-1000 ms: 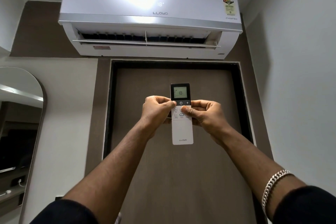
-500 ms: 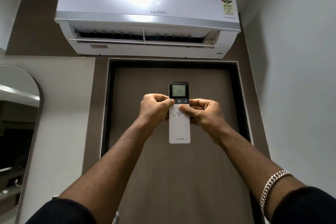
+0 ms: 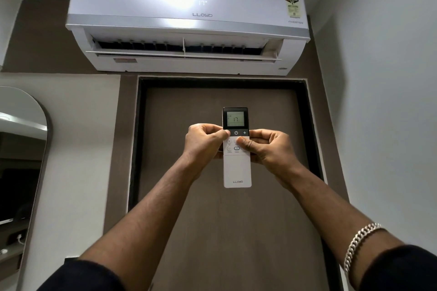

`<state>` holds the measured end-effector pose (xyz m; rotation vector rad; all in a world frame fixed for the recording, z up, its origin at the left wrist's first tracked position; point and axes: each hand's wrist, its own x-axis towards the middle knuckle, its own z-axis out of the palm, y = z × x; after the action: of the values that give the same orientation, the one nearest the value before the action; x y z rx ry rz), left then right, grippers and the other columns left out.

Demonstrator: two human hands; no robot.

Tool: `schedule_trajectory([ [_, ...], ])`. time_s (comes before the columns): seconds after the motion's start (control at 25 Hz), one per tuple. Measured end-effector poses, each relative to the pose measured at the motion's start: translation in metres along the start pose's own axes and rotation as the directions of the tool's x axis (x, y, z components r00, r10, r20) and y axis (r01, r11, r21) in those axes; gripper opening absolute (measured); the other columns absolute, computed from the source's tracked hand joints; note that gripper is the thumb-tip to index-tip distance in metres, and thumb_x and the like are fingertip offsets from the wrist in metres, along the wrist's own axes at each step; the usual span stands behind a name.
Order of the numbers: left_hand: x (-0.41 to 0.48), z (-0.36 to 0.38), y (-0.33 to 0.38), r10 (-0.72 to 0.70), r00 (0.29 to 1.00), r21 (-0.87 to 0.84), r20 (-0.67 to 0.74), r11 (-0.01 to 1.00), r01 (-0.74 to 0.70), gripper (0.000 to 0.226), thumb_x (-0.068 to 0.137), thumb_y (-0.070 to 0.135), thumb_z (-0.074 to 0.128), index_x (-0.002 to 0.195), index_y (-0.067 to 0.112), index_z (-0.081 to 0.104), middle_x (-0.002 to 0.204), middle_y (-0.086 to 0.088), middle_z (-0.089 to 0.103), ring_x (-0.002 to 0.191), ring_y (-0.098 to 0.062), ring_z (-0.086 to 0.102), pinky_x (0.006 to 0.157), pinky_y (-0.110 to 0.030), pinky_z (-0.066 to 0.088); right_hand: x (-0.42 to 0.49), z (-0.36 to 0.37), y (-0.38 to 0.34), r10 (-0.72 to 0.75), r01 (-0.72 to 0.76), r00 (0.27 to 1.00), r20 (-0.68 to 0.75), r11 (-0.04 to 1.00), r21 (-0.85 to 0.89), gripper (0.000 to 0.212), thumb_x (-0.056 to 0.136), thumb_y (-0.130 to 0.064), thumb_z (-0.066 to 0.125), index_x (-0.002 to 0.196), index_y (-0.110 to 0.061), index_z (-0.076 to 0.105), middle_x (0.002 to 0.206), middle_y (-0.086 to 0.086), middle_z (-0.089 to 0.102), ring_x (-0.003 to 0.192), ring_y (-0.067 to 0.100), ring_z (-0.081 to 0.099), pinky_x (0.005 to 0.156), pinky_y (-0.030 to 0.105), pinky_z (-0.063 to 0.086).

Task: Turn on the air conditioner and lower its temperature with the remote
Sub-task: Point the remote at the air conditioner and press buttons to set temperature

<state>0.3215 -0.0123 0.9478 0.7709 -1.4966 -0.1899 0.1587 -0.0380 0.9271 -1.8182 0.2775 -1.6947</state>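
A white air conditioner (image 3: pixel 186 19) hangs on the wall above the door, its flap open and its front panel showing 17. I hold a slim white remote (image 3: pixel 237 170) upright at arm's length, pointed at it; its small screen reads 17. My left hand (image 3: pixel 204 143) grips the remote's left edge, thumb resting on the black button strip at its left end. My right hand (image 3: pixel 267 147) grips the right edge, thumb lying on the white buttons below the strip.
A brown door (image 3: pixel 224 220) in a dark frame is directly ahead. An arched mirror (image 3: pixel 21 172) hangs on the left wall. A plain white wall (image 3: pixel 383 101) stands close on the right. A silver chain bracelet (image 3: pixel 359 243) circles my right wrist.
The remote's screen went from 18 to 17, and the air conditioner's panel followed from 18 to 17. Both hands stay on the remote; the view has shifted slightly.
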Motion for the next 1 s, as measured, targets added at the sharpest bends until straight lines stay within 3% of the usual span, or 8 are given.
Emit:
schedule_trajectory([
  [0.28, 0.003, 0.0, -0.004, 0.013, 1.0, 0.048, -0.009, 0.999, -0.012, 0.014, 0.089, 0.021, 0.061, 0.086, 0.008, 0.066, 0.089, -0.012, 0.074, 0.082, -0.021, 0.074, 0.067, -0.032, 0.062, 0.002, 0.001, 0.001, -0.024, 0.024, 0.999, 0.025, 0.999, -0.025, 0.015, 0.078, -0.007, 0.075, 0.089, -0.012, 0.066, 0.079, -0.001, 0.076, 0.072, 0.011, 0.076, 0.056, 0.02, 0.059],
  [0.52, 0.006, -0.002, -0.006, -0.004, 0.998, -0.025, 0.059, 1.0, 0.006, 0.01, 0.089, 0.02, 0.064, 0.082, 0.014, 0.064, 0.079, -0.006, 0.074, 0.068, -0.01, 0.075, 0.053, -0.019, 0.056, 0.006, -0.001, 0.004, -0.025, 0.026, 1.0, 0.008, 0.999, -0.037, 0.014, 0.078, -0.007, 0.075, 0.085, -0.014, 0.065, 0.073, -0.005, 0.076, 0.069, 0.01, 0.075, 0.056, 0.021, 0.06],
  [0.76, 0.009, -0.003, -0.01, 0.036, 0.998, 0.007, 0.046, 0.999, -0.036, 0.01, 0.089, 0.023, 0.064, 0.087, 0.013, 0.063, 0.087, -0.009, 0.075, 0.08, -0.016, 0.075, 0.06, -0.024, 0.06, 0.011, -0.002, 0.003, -0.027, 0.028, 1.0, 0.016, 0.997, -0.067, 0.013, 0.078, -0.008, 0.074, 0.087, -0.011, 0.065, 0.075, -0.004, 0.077, 0.069, 0.01, 0.075, 0.055, 0.02, 0.058],
  [0.88, 0.008, -0.001, -0.012, 0.035, 0.997, 0.002, 0.066, 0.999, -0.035, 0.009, 0.089, 0.023, 0.064, 0.084, 0.016, 0.062, 0.082, -0.004, 0.074, 0.073, -0.01, 0.074, 0.056, -0.018, 0.057, 0.01, -0.004, 0.005, -0.009, 0.009, 1.0, 0.004, 0.997, -0.082, 0.016, 0.078, -0.009, 0.075, 0.092, -0.008, 0.066, 0.082, 0.002, 0.076, 0.072, 0.011, 0.076, 0.057, 0.022, 0.06],
  [1.0, -0.002, 0.006, -0.021, 0.01, 0.996, -0.019, 0.091, 1.0, -0.009, 0.008, 0.089, 0.022, 0.064, 0.083, 0.018, 0.062, 0.081, -0.002, 0.074, 0.071, -0.006, 0.074, 0.055, -0.018, 0.056, -0.002, -0.009, 0.015, 0.024, -0.025, 0.999, -0.028, 0.999, -0.034, 0.012, 0.078, -0.006, 0.075, 0.084, -0.014, 0.068, 0.079, 0.0, 0.078, 0.069, 0.011, 0.075, 0.056, 0.023, 0.06],
])
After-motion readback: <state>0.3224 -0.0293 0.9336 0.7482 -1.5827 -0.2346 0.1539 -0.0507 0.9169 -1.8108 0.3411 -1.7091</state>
